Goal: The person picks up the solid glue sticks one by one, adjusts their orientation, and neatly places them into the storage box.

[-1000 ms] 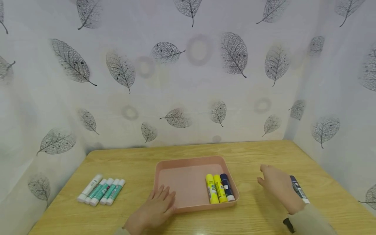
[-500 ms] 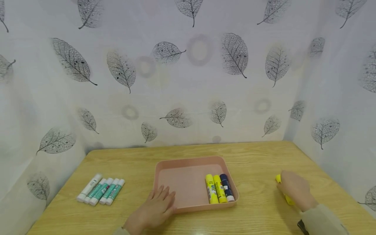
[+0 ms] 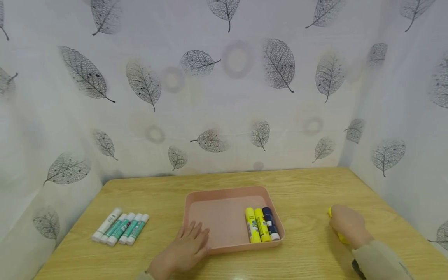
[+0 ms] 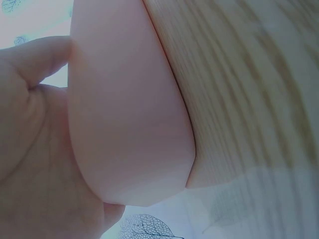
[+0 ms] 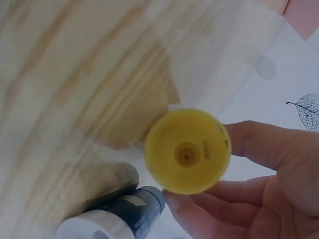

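Note:
My right hand [image 3: 350, 225] grips a yellow glue stick [image 3: 343, 238] over the right side of the table. In the right wrist view the round end of that yellow stick faces the camera, held between thumb and fingers. Close beside it lies a dark blue glue stick [image 5: 137, 211] with a white end, which the hand hides in the head view. My left hand [image 3: 183, 249] rests on the front left corner of a pink tray [image 3: 217, 221], fingers spread over the rim. Inside the tray's right end lie two yellow glue sticks [image 3: 252, 225] and a dark blue one [image 3: 270, 223].
On the left of the wooden table [image 3: 164, 202] several green and white glue sticks [image 3: 127, 229] lie side by side, with a whiter one [image 3: 107, 224] at their left. A leaf-patterned curtain [image 3: 224, 105] stands behind the table and at both sides.
My right hand, holding nothing a second ago, has moved right and taken hold of the yellow glue stick. Since half a second ago it has shifted slightly left. My left hand and the tray stay put.

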`<state>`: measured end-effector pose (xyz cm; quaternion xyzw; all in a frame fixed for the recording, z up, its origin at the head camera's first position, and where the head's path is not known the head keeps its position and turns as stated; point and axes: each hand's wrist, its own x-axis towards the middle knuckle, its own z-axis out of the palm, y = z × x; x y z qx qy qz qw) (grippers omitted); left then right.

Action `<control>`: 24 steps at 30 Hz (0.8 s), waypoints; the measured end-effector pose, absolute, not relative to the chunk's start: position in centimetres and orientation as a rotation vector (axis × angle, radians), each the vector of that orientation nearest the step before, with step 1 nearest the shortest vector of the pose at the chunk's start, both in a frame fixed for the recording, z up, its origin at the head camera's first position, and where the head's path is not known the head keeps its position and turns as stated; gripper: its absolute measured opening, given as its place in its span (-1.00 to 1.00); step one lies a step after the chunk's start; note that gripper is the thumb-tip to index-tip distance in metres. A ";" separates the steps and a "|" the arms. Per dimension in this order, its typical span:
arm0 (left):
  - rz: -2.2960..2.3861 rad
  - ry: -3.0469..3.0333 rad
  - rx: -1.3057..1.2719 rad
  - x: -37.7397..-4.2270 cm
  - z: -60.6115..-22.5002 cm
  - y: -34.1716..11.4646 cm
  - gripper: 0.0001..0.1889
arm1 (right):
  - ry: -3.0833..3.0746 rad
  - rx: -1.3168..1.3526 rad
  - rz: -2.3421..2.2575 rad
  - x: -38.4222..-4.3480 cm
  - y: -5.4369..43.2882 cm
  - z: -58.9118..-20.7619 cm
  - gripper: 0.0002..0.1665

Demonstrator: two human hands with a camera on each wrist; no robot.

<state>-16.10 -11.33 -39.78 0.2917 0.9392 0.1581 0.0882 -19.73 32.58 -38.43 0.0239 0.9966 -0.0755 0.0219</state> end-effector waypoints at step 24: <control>0.457 2.771 0.853 -16.1 -39.6 -11.4 -0.41 | 3.230 -0.123 -0.208 -19.7 31.2 -38.5 -0.61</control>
